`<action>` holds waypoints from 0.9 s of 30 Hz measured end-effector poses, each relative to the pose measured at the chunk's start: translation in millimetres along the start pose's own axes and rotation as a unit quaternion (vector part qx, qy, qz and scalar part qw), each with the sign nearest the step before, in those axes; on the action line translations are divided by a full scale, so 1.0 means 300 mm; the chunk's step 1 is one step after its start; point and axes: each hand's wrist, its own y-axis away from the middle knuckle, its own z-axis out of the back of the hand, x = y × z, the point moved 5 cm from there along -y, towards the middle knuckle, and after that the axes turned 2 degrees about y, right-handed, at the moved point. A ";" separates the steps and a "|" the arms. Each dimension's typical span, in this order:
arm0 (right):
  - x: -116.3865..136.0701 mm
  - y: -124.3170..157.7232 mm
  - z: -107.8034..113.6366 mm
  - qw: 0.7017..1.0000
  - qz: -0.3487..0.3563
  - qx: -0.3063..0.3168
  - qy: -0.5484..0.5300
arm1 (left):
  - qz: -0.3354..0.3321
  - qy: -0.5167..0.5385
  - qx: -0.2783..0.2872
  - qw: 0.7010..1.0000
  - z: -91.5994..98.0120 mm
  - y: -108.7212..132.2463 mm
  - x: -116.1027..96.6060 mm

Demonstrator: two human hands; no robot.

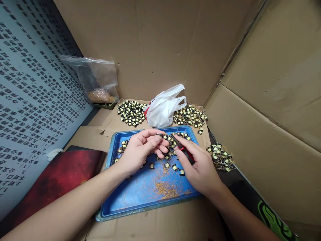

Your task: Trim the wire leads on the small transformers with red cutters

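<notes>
Your left hand (140, 149) pinches a small part (159, 134) over the blue tray (127, 197) — probably a coil, though your fingers half hide it. Your right hand (200, 165) grips a red-and-black tool (186, 153), its tip near that part. Orange wire bits (167, 190) and loose coils (167, 165) lie below.

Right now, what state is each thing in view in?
Left hand: pinching a small part
Right hand: wrapped around the red-and-black tool
Blue tray: holding parts and clippings
Clippings: loose, heaped
White bag: crumpled
Clear bag: partly filled
Part piles: loose
</notes>
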 end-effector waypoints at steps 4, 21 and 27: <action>0.006 0.002 0.002 1.000 0.007 -0.009 -0.006 | 0.015 0.006 0.013 1.000 -0.005 0.002 0.003; 0.019 0.008 0.004 0.998 0.046 -0.028 0.014 | 0.011 0.007 0.031 0.999 -0.014 0.005 0.005; 0.017 0.009 0.004 0.998 0.051 -0.036 0.025 | 0.015 0.004 0.029 0.999 -0.012 0.006 0.006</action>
